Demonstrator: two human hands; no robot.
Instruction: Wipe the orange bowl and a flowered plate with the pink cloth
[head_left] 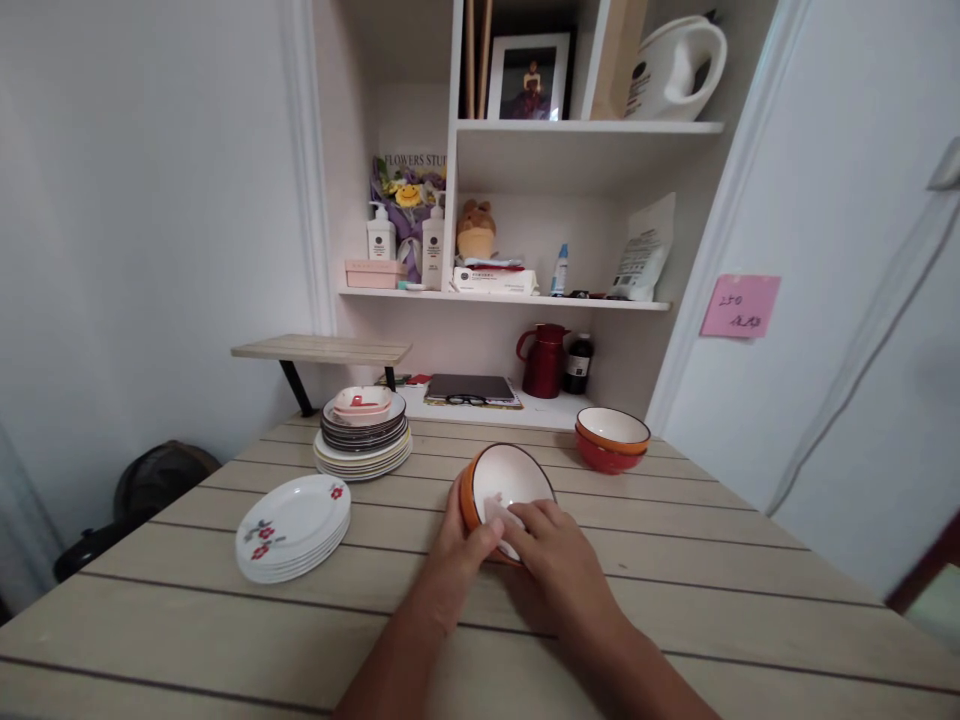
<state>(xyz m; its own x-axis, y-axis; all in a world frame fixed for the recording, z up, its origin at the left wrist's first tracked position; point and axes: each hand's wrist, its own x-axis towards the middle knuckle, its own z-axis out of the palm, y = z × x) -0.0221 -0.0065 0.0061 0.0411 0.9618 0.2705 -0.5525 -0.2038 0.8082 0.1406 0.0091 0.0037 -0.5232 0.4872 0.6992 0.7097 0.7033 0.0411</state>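
Note:
An orange bowl [517, 470] with a white inside and dark rim is tilted toward me over the front middle of the table. My left hand [457, 550] grips its left side, the thumb over the near rim and the other fingers mostly hidden behind the wall. Inside the bowl, my right hand [559, 560] presses a thin whitish wipe [496, 510] against the surface with its fingers closed on it. Much of the wipe is covered by the fingers. To the right stand nested bowls, an orange bowl [615, 428] in a red bowl [609, 460].
Left on the slatted table [675, 560] are stacked white plates [296, 520] with red flowers. Behind them, a taller plate stack [364, 450] carries small pink dishes [363, 402]. At the back lie a closed laptop [472, 387] and glasses, beside a red jug [545, 360] and dark bottle [578, 363].

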